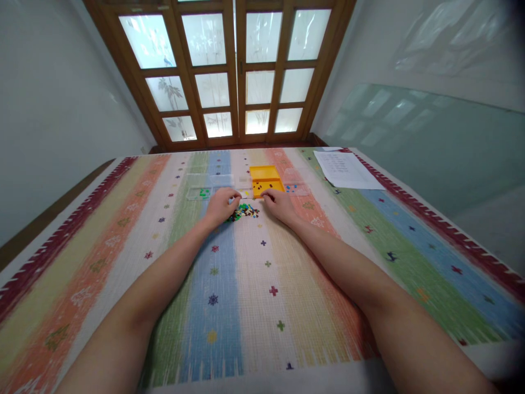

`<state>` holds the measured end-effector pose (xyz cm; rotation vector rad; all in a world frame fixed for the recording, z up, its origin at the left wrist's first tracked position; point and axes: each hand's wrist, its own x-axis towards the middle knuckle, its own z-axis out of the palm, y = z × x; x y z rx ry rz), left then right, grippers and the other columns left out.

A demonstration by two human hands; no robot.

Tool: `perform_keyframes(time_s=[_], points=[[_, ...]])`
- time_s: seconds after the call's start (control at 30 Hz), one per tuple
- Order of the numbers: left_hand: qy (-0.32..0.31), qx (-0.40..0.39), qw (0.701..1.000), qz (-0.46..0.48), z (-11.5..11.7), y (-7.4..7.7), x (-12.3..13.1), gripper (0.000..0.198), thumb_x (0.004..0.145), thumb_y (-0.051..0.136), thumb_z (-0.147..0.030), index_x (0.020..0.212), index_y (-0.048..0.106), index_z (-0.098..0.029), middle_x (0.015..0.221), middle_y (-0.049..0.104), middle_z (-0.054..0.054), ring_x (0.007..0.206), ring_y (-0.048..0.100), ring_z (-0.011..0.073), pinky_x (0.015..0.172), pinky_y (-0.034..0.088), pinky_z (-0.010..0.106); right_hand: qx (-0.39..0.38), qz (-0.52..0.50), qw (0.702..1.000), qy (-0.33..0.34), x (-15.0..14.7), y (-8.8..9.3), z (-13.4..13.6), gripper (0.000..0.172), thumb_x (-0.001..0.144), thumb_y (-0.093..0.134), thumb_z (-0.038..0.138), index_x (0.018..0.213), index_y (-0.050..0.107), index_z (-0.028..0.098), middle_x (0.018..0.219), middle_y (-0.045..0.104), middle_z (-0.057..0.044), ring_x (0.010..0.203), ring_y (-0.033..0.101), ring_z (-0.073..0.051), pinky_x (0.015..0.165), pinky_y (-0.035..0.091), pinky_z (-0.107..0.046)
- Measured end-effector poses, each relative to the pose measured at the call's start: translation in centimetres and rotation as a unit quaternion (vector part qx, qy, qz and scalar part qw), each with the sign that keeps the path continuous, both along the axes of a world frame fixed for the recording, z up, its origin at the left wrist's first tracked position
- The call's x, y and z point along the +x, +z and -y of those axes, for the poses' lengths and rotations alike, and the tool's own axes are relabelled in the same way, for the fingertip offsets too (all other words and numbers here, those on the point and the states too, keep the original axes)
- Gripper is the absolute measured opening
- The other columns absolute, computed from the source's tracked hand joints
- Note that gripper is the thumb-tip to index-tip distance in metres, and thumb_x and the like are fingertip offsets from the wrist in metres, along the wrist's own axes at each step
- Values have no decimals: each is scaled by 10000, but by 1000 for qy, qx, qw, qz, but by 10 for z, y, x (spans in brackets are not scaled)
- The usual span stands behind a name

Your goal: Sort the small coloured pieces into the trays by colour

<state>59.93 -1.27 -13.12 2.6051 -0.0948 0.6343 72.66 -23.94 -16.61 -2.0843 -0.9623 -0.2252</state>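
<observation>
A mixed pile of tiny coloured pieces (246,211) lies on the striped cloth between my hands. My left hand (221,207) is at the pile's left edge, fingertips pinched together in front of a clear box with a few yellow pieces (245,193). At the near edge of the open yellow box (266,173), my right hand (279,204) has its fingers closed in a pinch. What either pinch holds is too small to tell. Several dark pieces (269,186) lie inside the yellow box.
To the left is a clear open box (192,192) with green pieces (204,193). Blue pieces (291,188) sit in another clear box (302,190) on the right. A printed paper sheet (346,169) lies at the far right of the striped cloth (254,306). Glazed wooden doors (237,71) stand beyond.
</observation>
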Motion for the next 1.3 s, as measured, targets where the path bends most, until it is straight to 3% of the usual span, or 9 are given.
perform_keyframes(time_s=[0.17, 0.5, 1.0, 1.3], points=[[-92, 96, 989, -65, 37, -9, 9, 246, 1000, 564, -291, 1033, 802, -239, 1048, 719, 88, 1034, 624, 251, 933, 481, 398, 18, -4, 999, -43, 5, -1, 1, 243, 987, 544, 226, 1022, 784, 206, 942, 787, -47, 818, 688, -206, 756, 469, -300], [-70, 153, 984, -56, 60, -8, 13, 234, 973, 638, -400, 973, 782, -215, 1029, 669, 105, 1015, 579, 272, 881, 452, 418, 13, -18, 999, -36, 4, 0, 1, 244, 976, 544, 231, 1021, 783, 213, 936, 784, -45, 806, 676, -200, 762, 475, -300], [-56, 226, 972, -38, 58, -13, 15, 231, 1024, 569, -300, 987, 779, -211, 1084, 679, 117, 1053, 562, 268, 877, 430, 419, 14, -9, 1000, -19, 4, -3, 0, 233, 976, 550, 221, 1004, 780, 214, 936, 787, -46, 799, 677, -199, 761, 473, -300], [-58, 222, 973, -31, 63, -14, 16, 256, 1038, 538, -278, 958, 770, -205, 1049, 692, 112, 1044, 571, 264, 873, 431, 410, 11, -12, 1000, -19, 5, -2, -1, 230, 980, 546, 228, 1002, 775, 218, 936, 787, -44, 820, 688, -202, 763, 474, -303]])
